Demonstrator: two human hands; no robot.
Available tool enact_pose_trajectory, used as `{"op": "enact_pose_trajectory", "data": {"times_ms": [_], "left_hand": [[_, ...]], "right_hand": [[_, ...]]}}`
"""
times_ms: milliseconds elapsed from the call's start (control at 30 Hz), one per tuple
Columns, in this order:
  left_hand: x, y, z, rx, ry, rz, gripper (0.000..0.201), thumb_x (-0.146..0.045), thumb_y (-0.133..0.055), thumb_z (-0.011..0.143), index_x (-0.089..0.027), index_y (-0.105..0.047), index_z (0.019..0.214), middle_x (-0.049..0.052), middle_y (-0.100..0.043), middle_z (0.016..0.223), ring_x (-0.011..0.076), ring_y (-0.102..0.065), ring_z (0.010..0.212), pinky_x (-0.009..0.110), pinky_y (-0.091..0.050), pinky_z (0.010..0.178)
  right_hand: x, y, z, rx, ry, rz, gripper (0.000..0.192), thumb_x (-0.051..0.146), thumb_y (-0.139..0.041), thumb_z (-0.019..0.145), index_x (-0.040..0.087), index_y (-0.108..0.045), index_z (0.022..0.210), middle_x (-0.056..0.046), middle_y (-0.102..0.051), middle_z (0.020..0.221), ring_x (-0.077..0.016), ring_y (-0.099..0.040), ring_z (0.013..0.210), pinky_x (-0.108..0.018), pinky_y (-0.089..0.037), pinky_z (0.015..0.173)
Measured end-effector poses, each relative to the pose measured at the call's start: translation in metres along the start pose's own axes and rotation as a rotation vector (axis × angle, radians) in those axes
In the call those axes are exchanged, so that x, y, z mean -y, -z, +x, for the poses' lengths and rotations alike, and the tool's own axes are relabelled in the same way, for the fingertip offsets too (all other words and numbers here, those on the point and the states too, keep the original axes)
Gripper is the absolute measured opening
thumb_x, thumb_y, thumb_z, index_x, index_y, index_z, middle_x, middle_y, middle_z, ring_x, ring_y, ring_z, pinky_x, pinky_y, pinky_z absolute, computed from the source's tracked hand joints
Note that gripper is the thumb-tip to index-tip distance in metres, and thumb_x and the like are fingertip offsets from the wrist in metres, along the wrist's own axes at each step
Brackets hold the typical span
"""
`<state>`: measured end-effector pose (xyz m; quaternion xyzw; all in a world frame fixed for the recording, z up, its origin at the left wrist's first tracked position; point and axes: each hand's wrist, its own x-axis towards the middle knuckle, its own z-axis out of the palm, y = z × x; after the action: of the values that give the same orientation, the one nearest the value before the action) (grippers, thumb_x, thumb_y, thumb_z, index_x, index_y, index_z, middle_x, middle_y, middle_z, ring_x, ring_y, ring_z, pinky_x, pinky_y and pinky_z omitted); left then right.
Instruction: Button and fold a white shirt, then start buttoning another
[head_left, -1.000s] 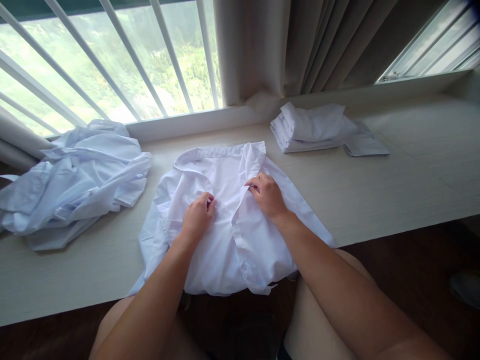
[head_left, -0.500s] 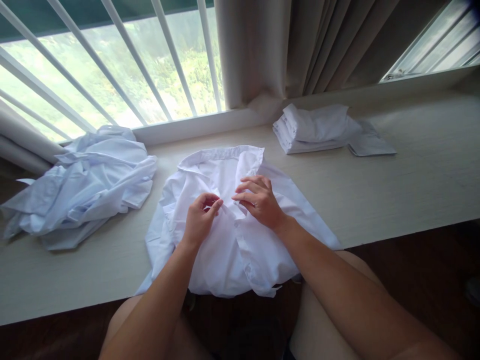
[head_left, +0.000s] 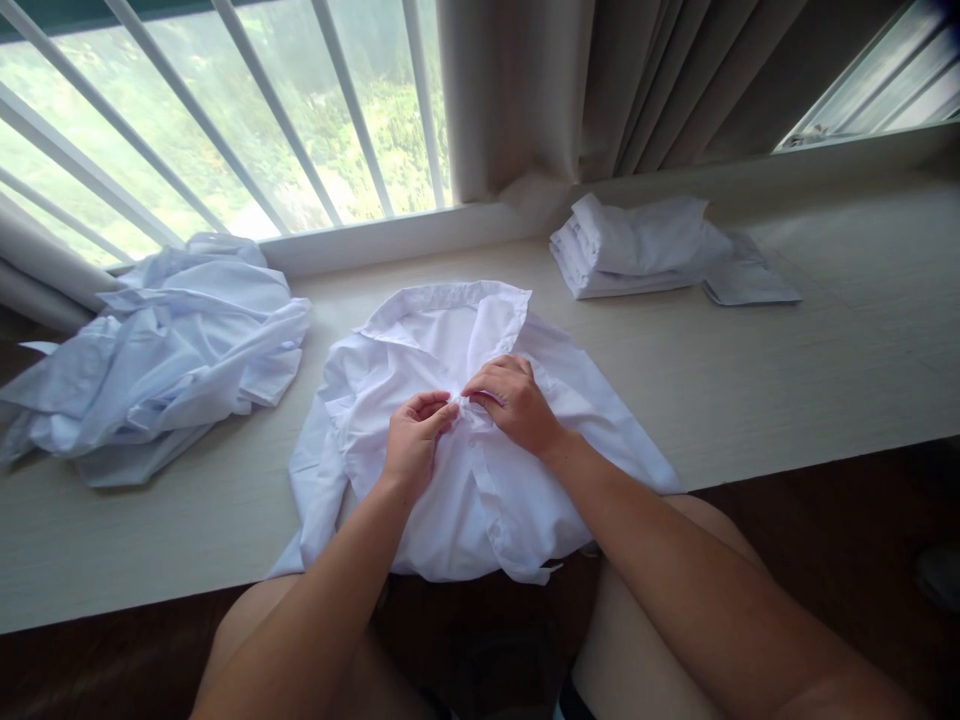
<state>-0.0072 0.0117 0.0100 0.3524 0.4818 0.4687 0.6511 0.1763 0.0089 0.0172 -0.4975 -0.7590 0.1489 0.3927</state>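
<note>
A white collared shirt (head_left: 442,520) lies front up before me, its collar toward the window and its lower part hanging over the near edge. My left hand (head_left: 418,432) pinches one front edge of the shirt around mid-chest. Right against it, my right hand (head_left: 514,402) pinches the opposite front edge, so the two edges meet between my fingertips. Any button there is hidden by the fingers. Below the hands the front placket runs down the shirt. The collar stands open above them.
A loose heap of white shirts (head_left: 187,350) lies on the pale ledge (head_left: 750,400) at the left. Folded white garments (head_left: 645,245) are stacked at the back right. Behind stand a barred window (head_left: 300,120) and a grey curtain (head_left: 517,100).
My hands have come together, bringing the two front edges of the shirt from apart to touching. The view has shifted slightly.
</note>
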Motion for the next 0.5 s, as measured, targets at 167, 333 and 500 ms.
{"op": "enact_pose_trajectory", "data": {"times_ms": [167,333,500], "left_hand": [[-0.0004,-0.0043,-0.0021,0.004,0.050,-0.094,0.043,-0.029,-0.096,0.061,-0.012,-0.075,0.095,0.002,-0.070,0.082,0.0084,-0.062,0.070,0.021,-0.048,0.068],[-0.0011,-0.0035,-0.0021,-0.009,0.126,-0.143,0.042,-0.026,-0.096,0.061,-0.013,-0.072,0.093,0.001,-0.067,0.078,0.0076,-0.061,0.068,0.019,-0.048,0.064],[-0.0021,-0.0016,-0.0009,0.003,0.145,-0.169,0.042,-0.025,-0.095,0.062,-0.015,-0.066,0.091,-0.001,-0.064,0.075,0.0070,-0.060,0.065,0.018,-0.046,0.059]], "right_hand": [[-0.0006,-0.0022,-0.0003,0.009,0.001,-0.029,0.012,0.023,-0.062,0.101,0.023,-0.074,0.097,-0.001,-0.075,0.101,-0.0197,-0.061,0.108,-0.038,-0.030,0.110],[-0.0012,-0.0039,-0.0008,0.027,-0.004,-0.062,0.011,0.025,-0.064,0.100,0.024,-0.074,0.097,-0.002,-0.075,0.102,-0.0205,-0.060,0.108,-0.039,-0.030,0.109],[-0.0027,-0.0068,-0.0025,0.056,0.002,-0.086,0.010,0.026,-0.066,0.100,0.024,-0.075,0.098,-0.002,-0.074,0.101,-0.0206,-0.060,0.107,-0.039,-0.030,0.107]]}}
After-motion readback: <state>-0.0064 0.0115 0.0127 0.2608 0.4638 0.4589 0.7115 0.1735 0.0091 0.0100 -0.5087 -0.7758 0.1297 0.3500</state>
